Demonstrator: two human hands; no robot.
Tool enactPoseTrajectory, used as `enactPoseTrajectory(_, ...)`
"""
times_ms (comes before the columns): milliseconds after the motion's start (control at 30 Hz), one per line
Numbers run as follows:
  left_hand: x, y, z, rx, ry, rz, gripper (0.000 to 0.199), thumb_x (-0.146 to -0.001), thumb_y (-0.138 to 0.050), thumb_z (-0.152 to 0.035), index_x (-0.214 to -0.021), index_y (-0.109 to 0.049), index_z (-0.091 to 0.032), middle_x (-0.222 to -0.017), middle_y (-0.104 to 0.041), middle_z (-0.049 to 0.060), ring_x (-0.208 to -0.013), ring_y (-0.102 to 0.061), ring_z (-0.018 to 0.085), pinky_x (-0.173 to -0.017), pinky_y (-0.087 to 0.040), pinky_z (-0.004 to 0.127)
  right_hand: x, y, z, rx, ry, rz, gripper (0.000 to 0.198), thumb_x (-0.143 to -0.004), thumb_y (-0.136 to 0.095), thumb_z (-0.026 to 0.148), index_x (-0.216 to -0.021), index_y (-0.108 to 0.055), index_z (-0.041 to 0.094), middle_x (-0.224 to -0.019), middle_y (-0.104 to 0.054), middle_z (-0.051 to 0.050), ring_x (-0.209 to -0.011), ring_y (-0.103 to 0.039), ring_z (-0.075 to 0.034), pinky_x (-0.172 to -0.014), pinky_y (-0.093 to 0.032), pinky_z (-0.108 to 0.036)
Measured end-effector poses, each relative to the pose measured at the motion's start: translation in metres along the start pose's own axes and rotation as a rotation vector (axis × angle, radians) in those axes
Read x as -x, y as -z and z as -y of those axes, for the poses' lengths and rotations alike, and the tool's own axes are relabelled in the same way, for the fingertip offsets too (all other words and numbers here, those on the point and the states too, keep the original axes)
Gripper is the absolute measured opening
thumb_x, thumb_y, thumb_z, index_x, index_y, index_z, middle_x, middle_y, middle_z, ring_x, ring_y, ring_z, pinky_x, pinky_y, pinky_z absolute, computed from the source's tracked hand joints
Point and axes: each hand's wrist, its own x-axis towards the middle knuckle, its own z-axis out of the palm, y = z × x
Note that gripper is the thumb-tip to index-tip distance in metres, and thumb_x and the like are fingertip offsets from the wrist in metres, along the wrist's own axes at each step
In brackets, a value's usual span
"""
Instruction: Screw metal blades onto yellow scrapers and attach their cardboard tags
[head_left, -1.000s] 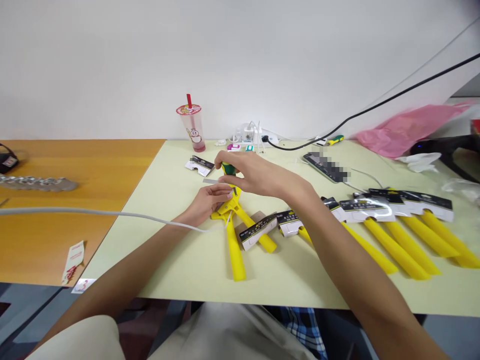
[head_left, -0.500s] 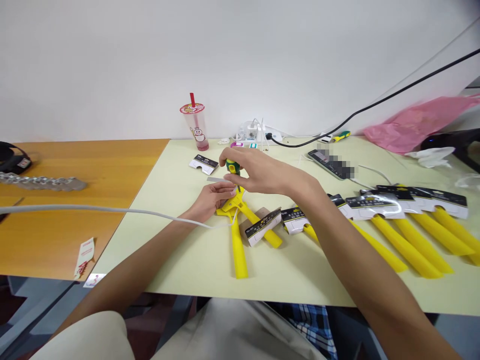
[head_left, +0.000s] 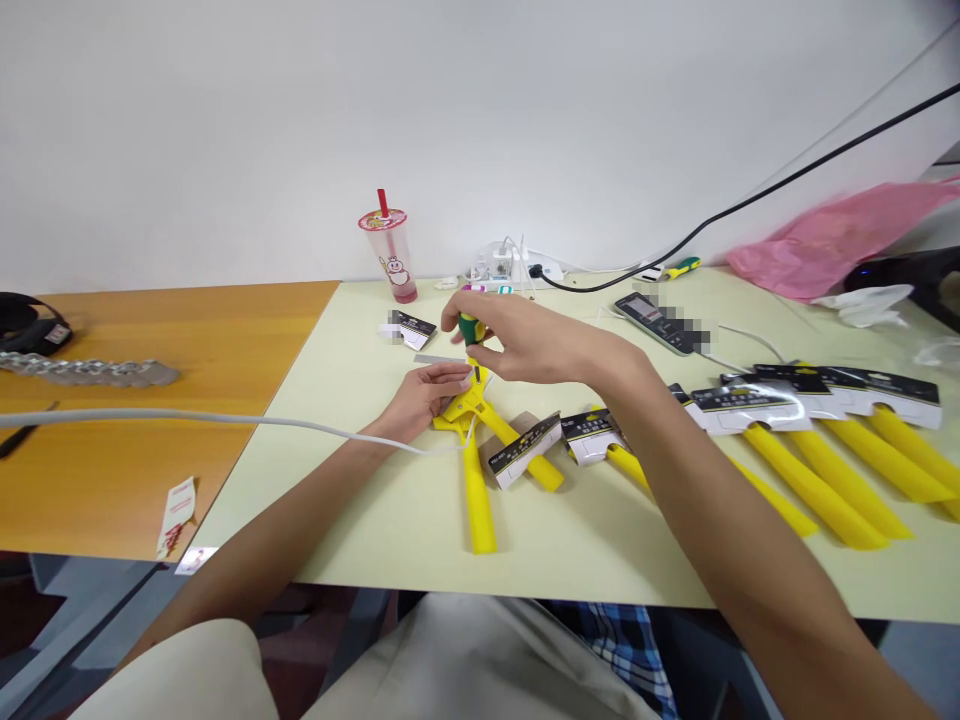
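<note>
My right hand (head_left: 525, 338) is closed around the green and yellow handle of a screwdriver (head_left: 469, 330), held upright with its tip down on the head of a yellow scraper (head_left: 470, 402). My left hand (head_left: 415, 402) pinches the left side of that scraper head between thumb and fingers. Beneath it lies another yellow scraper (head_left: 478, 505), its handle pointing toward me. A black and white label card (head_left: 525, 450) rests across the upper scraper's handle. Behind my left fingertips a thin metal blade (head_left: 435, 359) lies on the table. The screwdriver's exact contact point is too small to make out.
Several carded yellow scrapers (head_left: 817, 480) lie at right. A drink cup (head_left: 394, 262), loose card (head_left: 411, 328), phone (head_left: 656, 322) and power strip (head_left: 551, 270) stand or lie farther back. A pale cable (head_left: 225, 415) crosses in front of my left wrist.
The view has shifted slightly. My right hand's grip on the screwdriver has turned a little, and the handle looks more upright. My left hand stays on the scraper head.
</note>
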Motion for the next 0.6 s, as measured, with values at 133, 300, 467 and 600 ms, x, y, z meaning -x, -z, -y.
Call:
enactPoseTrajectory(133, -0.0006, 0.0002, 0.0004, 0.000, -0.006, -0.011, 0.041, -0.062, -0.104, -0.015, -0.096, -0.081, -0.015, -0.107, -0.083, 0.011, -0.095, -0.079, 0.022, -0.084, -0.064, 0.033, -0.0016, -0.0011, -0.0003, -0.013, 0.014, -0.026, 0.015, -0.099, -0.059, 0.019, -0.114, -0.059, 0.024, -0.108, -0.072, -0.006, -0.092, -0.061, -0.024, -0.079, -0.040, -0.034)
enactPoseTrajectory(300, 0.0000, -0.0002, -0.0001, -0.017, 0.006, 0.007, 0.044, -0.062, -0.104, -0.017, -0.100, -0.082, -0.014, -0.106, -0.082, 0.011, -0.093, -0.078, 0.021, -0.082, -0.063, 0.032, -0.0018, -0.0021, 0.0009, -0.018, 0.020, 0.005, 0.022, -0.098, -0.061, 0.021, -0.120, -0.057, 0.023, -0.117, -0.071, -0.009, -0.094, -0.060, -0.025, -0.079, -0.041, -0.034)
enactPoseTrajectory(467, -0.0002, -0.0022, -0.0003, 0.011, -0.006, -0.031, 0.038, -0.060, -0.103, -0.014, -0.092, -0.081, -0.014, -0.100, -0.081, 0.009, -0.089, -0.077, 0.020, -0.080, -0.062, 0.032, -0.0020, -0.0014, 0.0029, -0.057, 0.025, -0.012, 0.023, -0.096, -0.057, 0.014, -0.116, -0.058, 0.024, -0.117, -0.073, -0.007, -0.094, -0.062, -0.024, -0.079, -0.041, -0.033)
enactPoseTrajectory(600, -0.0003, -0.0031, 0.0012, 0.009, -0.012, -0.049, 0.039, -0.057, -0.103, -0.013, -0.090, -0.082, -0.014, -0.098, -0.081, 0.008, -0.089, -0.076, 0.019, -0.079, -0.062, 0.030, -0.0030, -0.0024, 0.0040, -0.037, 0.027, -0.020, 0.018, -0.098, -0.059, 0.018, -0.115, -0.060, 0.024, -0.107, -0.074, -0.006, -0.089, -0.062, -0.024, -0.077, -0.039, -0.034)
